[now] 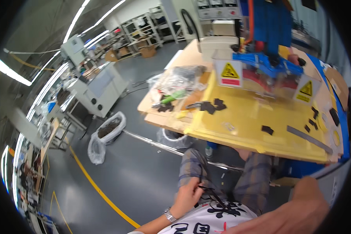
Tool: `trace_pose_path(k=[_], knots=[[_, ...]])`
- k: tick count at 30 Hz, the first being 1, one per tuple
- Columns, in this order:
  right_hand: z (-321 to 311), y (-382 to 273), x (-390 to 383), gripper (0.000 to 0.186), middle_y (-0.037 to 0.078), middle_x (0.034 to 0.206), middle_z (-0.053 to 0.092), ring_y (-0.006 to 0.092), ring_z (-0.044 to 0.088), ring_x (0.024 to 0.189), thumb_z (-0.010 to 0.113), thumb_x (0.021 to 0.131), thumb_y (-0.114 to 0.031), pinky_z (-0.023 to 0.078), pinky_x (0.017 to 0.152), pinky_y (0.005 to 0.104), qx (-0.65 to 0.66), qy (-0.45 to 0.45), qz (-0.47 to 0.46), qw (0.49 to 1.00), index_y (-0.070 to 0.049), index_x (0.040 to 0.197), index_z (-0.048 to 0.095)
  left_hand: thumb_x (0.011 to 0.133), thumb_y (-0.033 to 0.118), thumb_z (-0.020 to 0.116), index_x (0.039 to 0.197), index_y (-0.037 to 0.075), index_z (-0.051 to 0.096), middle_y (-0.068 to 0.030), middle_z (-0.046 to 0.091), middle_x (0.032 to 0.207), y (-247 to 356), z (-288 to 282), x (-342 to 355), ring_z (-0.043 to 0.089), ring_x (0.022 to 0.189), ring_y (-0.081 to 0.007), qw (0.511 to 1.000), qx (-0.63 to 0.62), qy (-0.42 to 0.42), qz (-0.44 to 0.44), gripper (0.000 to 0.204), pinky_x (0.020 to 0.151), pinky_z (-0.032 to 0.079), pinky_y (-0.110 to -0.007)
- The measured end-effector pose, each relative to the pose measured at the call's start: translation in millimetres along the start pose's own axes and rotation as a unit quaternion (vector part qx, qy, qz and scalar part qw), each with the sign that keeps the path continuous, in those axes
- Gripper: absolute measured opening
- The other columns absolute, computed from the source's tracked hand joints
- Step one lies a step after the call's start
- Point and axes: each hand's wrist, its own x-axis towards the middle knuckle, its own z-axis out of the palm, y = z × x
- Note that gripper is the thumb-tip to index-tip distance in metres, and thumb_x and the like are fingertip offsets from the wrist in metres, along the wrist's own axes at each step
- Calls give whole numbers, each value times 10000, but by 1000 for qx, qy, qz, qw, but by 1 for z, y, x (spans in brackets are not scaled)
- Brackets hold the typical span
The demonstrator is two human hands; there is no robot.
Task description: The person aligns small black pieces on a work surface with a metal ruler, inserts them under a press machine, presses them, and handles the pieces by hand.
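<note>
I am seated, and my left hand (187, 198), with a metal-banded watch (169, 214) on its wrist, is at my lap. Its fingers are curled around thin black cord (213, 195) that trails over my white printed shirt (199, 224). My right hand (296, 212) comes in blurred at the lower right, close to the shirt; its fingers are not clear. In front of both stands a yellow-covered worktable (238, 130). Small black pieces (267, 130) and a long grey metal strip (309, 139) lie on it, apart from my hands.
A machine with a blue guard (261, 62) and warning signs (229, 74) stands over the table. Clear plastic bags (187, 76) and a green-handled tool (173, 96) lie at its left. A lined bin (111, 126) stands on the floor, left; another bin (173, 138) is under the table edge.
</note>
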Motion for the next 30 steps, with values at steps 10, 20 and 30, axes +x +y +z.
trace_pose_path(k=[10, 20, 30], knots=[[-3, 8, -6, 1075, 305, 1318, 804, 477, 721, 1361, 576, 1004, -826, 560, 1152, 640, 26, 14, -4, 1000, 139, 1474, 635, 1053, 13, 693, 1176, -8, 677, -149, 774, 868, 11, 16, 4, 838, 840, -195, 997, -35, -43, -47, 126, 730, 610, -320], [6, 25, -11, 1159, 340, 1320, 787, 499, 717, 1359, 580, 968, -865, 570, 1142, 633, 34, 57, -3, 998, 166, 1496, 595, 1008, -18, 684, 1104, 18, 672, -153, 768, 804, 10, 33, 4, 779, 687, -207, 999, -4, -26, -40, 103, 649, 580, -359], [2, 16, -18, 1245, 374, 1321, 771, 522, 713, 1357, 585, 933, -904, 581, 1131, 626, 36, 66, -33, 997, 194, 1519, 554, 1084, 33, 690, 1134, 21, 708, -57, 812, 867, 25, 28, 9, 796, 797, -98, 997, -44, -54, -34, 55, 684, 582, -273]])
